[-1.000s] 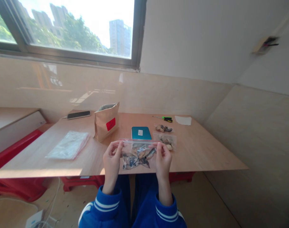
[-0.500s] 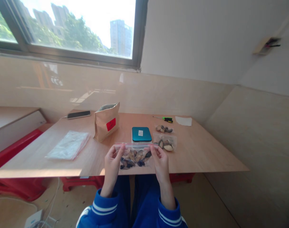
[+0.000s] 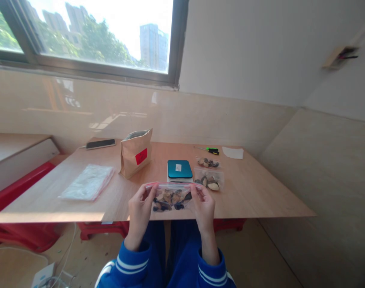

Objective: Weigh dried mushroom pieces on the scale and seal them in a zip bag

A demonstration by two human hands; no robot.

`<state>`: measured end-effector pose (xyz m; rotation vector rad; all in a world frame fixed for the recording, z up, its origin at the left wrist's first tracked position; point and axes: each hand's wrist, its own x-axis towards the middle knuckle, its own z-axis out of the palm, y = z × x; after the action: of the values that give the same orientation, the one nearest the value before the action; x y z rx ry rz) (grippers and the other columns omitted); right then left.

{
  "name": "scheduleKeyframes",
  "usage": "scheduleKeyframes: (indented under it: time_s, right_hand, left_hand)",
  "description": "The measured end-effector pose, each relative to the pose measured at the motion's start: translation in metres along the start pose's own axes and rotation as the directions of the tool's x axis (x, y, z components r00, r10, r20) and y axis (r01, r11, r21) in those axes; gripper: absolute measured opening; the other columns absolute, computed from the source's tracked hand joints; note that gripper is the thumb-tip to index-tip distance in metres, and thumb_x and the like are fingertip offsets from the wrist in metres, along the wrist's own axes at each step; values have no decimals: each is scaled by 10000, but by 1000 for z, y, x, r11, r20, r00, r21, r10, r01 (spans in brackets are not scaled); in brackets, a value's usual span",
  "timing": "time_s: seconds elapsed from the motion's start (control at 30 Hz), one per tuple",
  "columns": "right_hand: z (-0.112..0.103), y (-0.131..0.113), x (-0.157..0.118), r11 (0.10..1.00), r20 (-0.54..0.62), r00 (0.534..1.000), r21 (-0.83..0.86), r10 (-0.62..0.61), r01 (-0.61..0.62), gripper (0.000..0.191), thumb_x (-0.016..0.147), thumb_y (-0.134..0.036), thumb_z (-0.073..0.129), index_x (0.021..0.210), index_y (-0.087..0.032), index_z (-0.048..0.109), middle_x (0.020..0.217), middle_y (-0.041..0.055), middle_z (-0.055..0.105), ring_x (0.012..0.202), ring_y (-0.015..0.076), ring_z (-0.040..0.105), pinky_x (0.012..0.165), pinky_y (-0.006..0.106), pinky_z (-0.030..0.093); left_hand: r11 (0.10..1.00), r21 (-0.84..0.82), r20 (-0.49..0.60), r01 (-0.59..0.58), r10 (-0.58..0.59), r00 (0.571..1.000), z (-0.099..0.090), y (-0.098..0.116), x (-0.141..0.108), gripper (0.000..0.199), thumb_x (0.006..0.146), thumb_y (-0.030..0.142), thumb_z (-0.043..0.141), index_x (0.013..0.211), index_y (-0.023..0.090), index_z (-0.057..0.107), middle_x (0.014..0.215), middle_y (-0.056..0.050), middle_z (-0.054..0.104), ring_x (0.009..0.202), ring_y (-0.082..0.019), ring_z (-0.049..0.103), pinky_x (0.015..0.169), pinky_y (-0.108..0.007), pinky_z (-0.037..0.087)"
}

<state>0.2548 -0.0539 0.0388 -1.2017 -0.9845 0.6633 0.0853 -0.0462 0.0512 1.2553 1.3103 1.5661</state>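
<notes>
Between my two hands is a clear zip bag [image 3: 172,197] with a red-edged top, filled with dark and tan dried pieces that look like mushrooms. My left hand [image 3: 142,204] pinches its upper left corner, thumb on top. At the upper right corner my right hand [image 3: 203,204] grips it the same way. The bag is held at the table's front edge. Just behind it a small scale with a blue-green top [image 3: 179,169] rests on the table. To the scale's right lie a filled zip bag [image 3: 209,180] and a smaller one [image 3: 208,162] behind it.
A brown paper pouch [image 3: 136,154] with a red label stands open at the left. Further left are a stack of clear bags [image 3: 87,182] and a phone [image 3: 100,144]. Screwdrivers [image 3: 211,150] and a white paper [image 3: 233,153] lie at the back of the table [image 3: 254,192].
My hands have shifted slightly, the left one a little to the left. The zip bag's top edge sits slightly lower and its pieces appear more foreshortened. Both hands keep their hold.
</notes>
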Motion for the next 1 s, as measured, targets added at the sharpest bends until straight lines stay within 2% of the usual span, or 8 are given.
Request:
scheduleKeyframes:
  time_s: [0.1,0.17,0.27,0.4,0.53,0.63,0.8,1.0]
  right_hand:
    - [1,-3,-1,1000,3,1000,19,-5,5,304,815,-473,642,842,-171,668,833,64,732,823,216,675,801,336,517]
    - [2,-4,-1,999,13,1000,43,-14,13,295,828,-469,627,811,-176,655,797,53,721,796,202,666,795,330,514]
    - [6,-3,-1,988,13,999,150,-42,40,289,855,-470,592,807,-188,633,773,31,694,771,173,647,788,314,515]
    - [8,5,-1,967,116,993,250,14,-43,332,819,-465,645,1006,-191,638,808,34,695,775,174,659,758,313,534]
    - [5,10,0,983,137,989,168,56,-79,308,797,-469,668,839,-165,689,800,57,724,808,201,680,809,350,537]
    - [2,6,0,992,161,986,103,53,-70,310,797,-469,665,823,-163,710,837,76,743,845,224,688,829,373,537]
    - [2,-4,0,998,133,990,40,-51,47,256,804,-430,662,817,-181,718,824,59,731,816,211,673,780,343,536]
    - [3,-3,-3,989,102,985,-19,-142,144,203,825,-376,648,808,-183,709,838,58,717,815,202,658,739,317,525]
  left_hand:
    - [1000,2,-44,-21,21,999,1,0,-2,278,774,446,677,879,189,693,759,-39,726,738,-185,678,703,-264,515]
    - [999,-31,-47,-24,22,999,3,1,-2,282,774,456,673,836,181,685,740,-34,712,721,-173,665,682,-250,510]
    - [991,-136,9,1,0,1000,8,2,-2,308,773,472,668,779,164,679,700,-21,681,692,-151,638,645,-229,501]
    - [951,-289,109,109,-81,991,11,0,-2,313,729,428,727,898,165,709,826,-35,723,773,-157,657,682,-233,515]
    - [938,-289,167,193,-149,975,10,-5,-1,302,661,387,784,824,139,731,808,-60,741,760,-177,669,710,-267,527]
    - [950,-247,163,192,-155,974,8,-6,0,289,657,388,784,782,132,738,771,-65,739,736,-179,667,696,-269,525]
    - [963,-215,139,163,-135,981,6,-2,1,271,654,389,784,749,138,748,738,-61,735,722,-182,669,676,-264,526]
    - [968,-188,110,165,-147,983,6,-1,-1,281,657,397,782,752,135,746,728,-65,736,702,-179,668,643,-255,529]
